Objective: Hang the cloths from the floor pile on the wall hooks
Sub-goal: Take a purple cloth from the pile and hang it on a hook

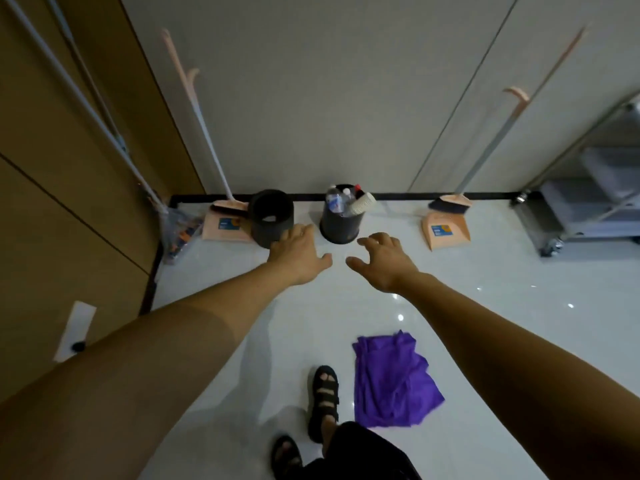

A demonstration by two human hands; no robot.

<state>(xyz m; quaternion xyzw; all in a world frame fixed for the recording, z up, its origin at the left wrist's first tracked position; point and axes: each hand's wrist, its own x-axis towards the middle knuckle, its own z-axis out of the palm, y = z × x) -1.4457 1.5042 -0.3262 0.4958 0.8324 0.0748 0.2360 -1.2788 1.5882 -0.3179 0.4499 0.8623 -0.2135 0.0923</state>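
A purple cloth (394,382) lies crumpled on the white floor, just right of my sandalled feet. Both arms reach forward, well above and beyond the cloth. My left hand (298,258) is held out with relaxed fingers and holds nothing. My right hand (381,261) is spread beside it, fingers loosely bent, also holding nothing. No wall hooks are in view.
Two black bins (272,218) (341,221) stand by the far wall, the right one full of bottles and cups. Peach dustpans with brooms (225,220) (446,226) lean on the wall. Mops (173,220) stand in the left corner. A wheeled cart (588,202) stands at right.
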